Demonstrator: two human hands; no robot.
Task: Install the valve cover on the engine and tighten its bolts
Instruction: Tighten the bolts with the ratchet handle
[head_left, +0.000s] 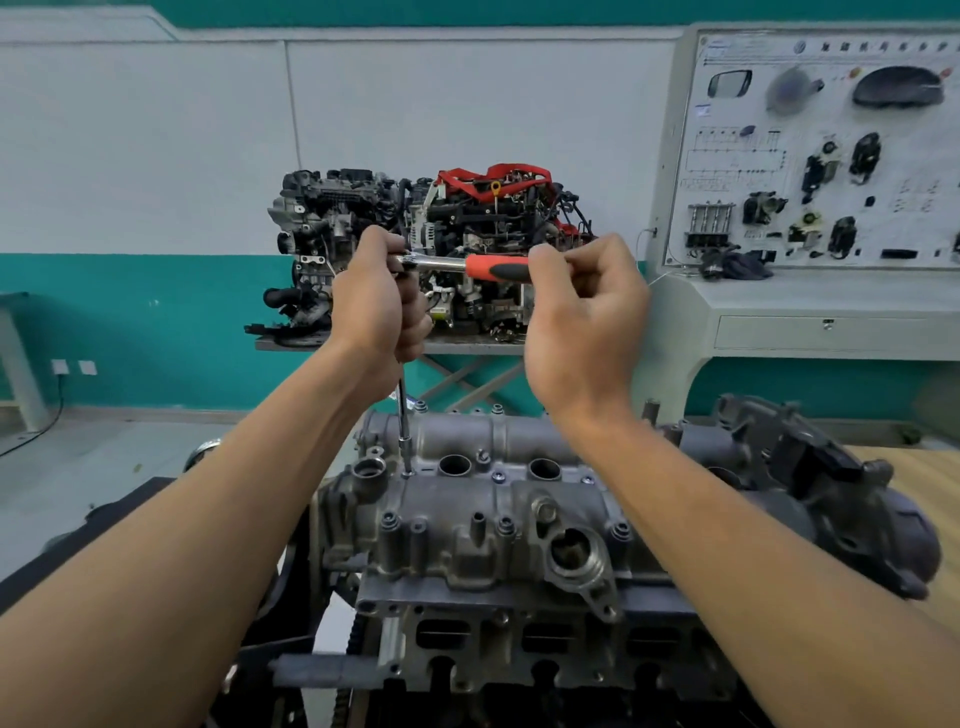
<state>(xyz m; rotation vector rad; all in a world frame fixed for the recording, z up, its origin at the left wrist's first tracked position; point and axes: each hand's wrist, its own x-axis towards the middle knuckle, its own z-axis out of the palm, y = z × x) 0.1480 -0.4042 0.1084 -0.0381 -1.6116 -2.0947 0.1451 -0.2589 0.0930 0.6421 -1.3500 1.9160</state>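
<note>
Head view, single frame. Valve cover (467, 525) sits on top of the engine (545, 649), lower ctr of frame: grey cast alloy, two open plug wells along its far half. Several bolts (497, 475) stand in bosses round the cover; whether they are seated tight, cannot tell.

L hand (379, 306), ctr frame: fingers wrapped round the head of the ratchet wrench (467, 265) and the top of the extension bar (401, 405). R hand (582, 312), right of ctr: fingers curled round the end of the wrench's orange-black handle. Handle lies roughly horizontal btwn both hands.

Extension bar runs down from L hand, near vertical, to a socket (404, 448) set on a bolt point at upper left of the cover, btwn a round port and the nearer plug well. Bolt head under the socket is hidden.

Background: display engines (441, 228) on a stand, upper ctr, w/ red strap over the right one. Training board (810, 156) w/ mounted car parts, upper right. Wooden bench top (924, 493) at right edge.
</note>
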